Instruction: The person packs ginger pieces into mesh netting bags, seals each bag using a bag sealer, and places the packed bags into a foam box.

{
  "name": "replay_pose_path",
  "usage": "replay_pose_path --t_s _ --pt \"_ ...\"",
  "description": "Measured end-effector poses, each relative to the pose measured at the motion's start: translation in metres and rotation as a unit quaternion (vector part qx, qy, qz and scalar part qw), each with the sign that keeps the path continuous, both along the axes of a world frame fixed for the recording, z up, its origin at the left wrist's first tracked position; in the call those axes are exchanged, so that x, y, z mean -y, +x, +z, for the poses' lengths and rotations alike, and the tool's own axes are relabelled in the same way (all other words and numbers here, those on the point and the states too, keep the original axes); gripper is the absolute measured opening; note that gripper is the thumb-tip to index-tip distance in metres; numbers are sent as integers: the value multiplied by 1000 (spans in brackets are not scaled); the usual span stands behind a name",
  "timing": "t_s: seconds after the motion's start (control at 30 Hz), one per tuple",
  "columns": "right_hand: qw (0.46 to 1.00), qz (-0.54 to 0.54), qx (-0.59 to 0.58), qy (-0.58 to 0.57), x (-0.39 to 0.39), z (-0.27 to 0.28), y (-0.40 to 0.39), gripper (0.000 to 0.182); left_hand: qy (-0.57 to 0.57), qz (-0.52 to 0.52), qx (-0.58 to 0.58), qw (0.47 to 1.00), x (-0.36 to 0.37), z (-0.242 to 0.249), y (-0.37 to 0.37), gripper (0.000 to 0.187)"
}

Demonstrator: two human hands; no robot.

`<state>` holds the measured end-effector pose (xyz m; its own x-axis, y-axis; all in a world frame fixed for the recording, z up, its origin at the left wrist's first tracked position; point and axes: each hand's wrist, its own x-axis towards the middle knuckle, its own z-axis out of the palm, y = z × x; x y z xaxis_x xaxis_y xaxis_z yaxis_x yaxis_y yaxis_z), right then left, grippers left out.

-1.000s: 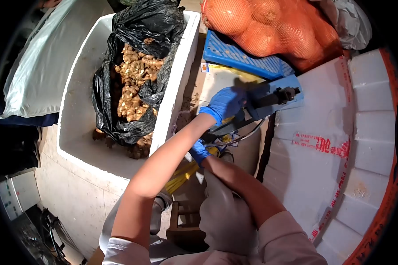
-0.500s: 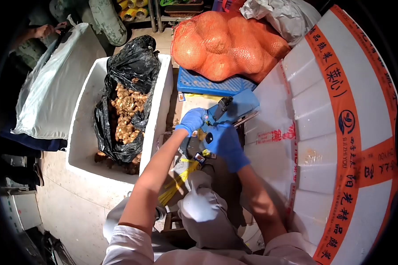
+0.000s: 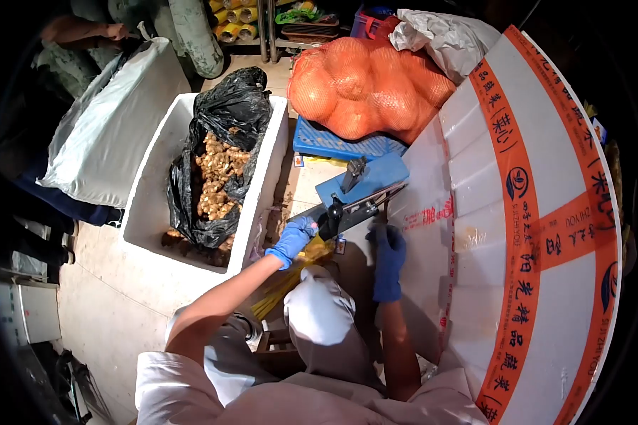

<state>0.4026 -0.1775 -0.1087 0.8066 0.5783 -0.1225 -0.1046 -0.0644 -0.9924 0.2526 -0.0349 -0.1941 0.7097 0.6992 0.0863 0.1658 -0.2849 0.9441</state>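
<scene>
In a blue glove, my left hand (image 3: 290, 241) is closed at the near left end of a blue device (image 3: 386, 176) with black parts; what its fingers hold is hidden. Yellow strips (image 3: 280, 290) hang just below this hand. My right hand (image 3: 388, 265), also gloved in blue, is below the device and beside the white foam box on the right. Its fingers are in shadow, so their grip is unclear. A black knob (image 3: 335, 210) sticks up between the device and my left hand.
At left stands a white foam box (image 3: 145, 205) with ginger (image 3: 220, 170) and a black bag (image 3: 230, 99). An orange net sack (image 3: 361, 85) rests on a blue crate (image 3: 315, 138). Large white boxes (image 3: 475, 283) line the right. Another person's hand (image 3: 115, 31) shows at top left.
My hands have moved apart and down in the view. My right hand has come away from the device, and more of the device shows. The camera view has shifted slightly.
</scene>
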Motion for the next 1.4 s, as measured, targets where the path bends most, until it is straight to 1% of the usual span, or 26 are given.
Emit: replay_pose_path --t_s 0.03,0.07,0.1,0.13,0.17,0.2,0.27,0.3,0.33,0.4,0.43,0.47,0.53,0.57,0.6,0.7,0.8,0.87,0.93,0.97,1.07,1.13,1.23,1.3,1.33,1.4 --pt "998 37 -6 43 3 -15 -3 14 -174 -4 4 985 3 31 -11 20" --pt "993 74 -12 87 5 -20 -7 13 -210 -7 45 977 3 39 -19 19" --pt "984 135 -57 99 4 -14 -15 17 -251 -20 35 967 4 70 -29 19" --pt "984 136 -60 102 0 -3 -24 17 -293 -32 25 955 3 101 -38 20" --pt "977 199 24 75 -7 13 -34 22 -279 -79 44 956 -2 114 -45 19" --pt "958 258 111 47 -13 29 -43 28 -211 -93 20 973 -4 129 -52 21" --pt "916 327 232 18 -25 56 -64 43 -257 -98 25 961 1 174 -60 23" --pt "903 307 301 -21 -29 34 -75 54 -219 -125 13 968 -1 184 -63 23" --pt "860 395 296 -129 -36 49 -81 56 -186 -122 16 975 4 205 -64 21" --pt "854 393 333 -79 -46 49 -102 54 -166 -107 33 980 11 232 -63 20" --pt "879 337 334 -37 -48 36 -111 53 -153 -95 42 983 19 250 -62 18" --pt "879 334 339 -33 -47 55 -113 53 -147 -97 43 983 25 262 -61 18" --pt "860 239 421 -162 -35 99 -119 50 -185 -48 112 975 37 284 -59 16" --pt "852 165 439 -232 -31 112 -121 43 -212 -50 131 967 42 297 -57 13" --pt "855 154 438 -233 -25 121 -119 43 -214 -64 151 963 49 316 -55 14" --pt "884 135 420 -156 -8 145 -105 37 -194 -34 169 966 66 345 -41 15" --pt "951 67 295 -69 8 187 -94 42 -170 -89 153 969 93 389 -32 17" --pt "962 66 245 103 5 189 -88 39 -119 -127 169 970 116 412 -23 17" --pt "947 65 179 260 4 196 -84 37 -45 -174 157 971 135 434 -18 21" --pt "930 58 139 335 8 216 -84 35 -12 -192 191 963 141 440 -15 23" --pt "972 161 19 168 63 306 -75 44 84 -183 282 938 161 454 -13 24" --pt "944 71 115 302 62 322 -68 49 71 -253 370 891 166 464 -10 26" --pt "857 -25 233 458 75 356 -55 58 -18 -361 476 802 169 479 -2 20" --pt "779 -118 375 489 86 377 -40 57 -128 -327 519 779 176 490 5 22" --pt "794 -134 333 492 93 383 -40 56 -213 -275 508 788 185 497 5 29" --pt "768 -264 413 412 103 397 -23 64 -186 -385 453 783 167 509 28 36"
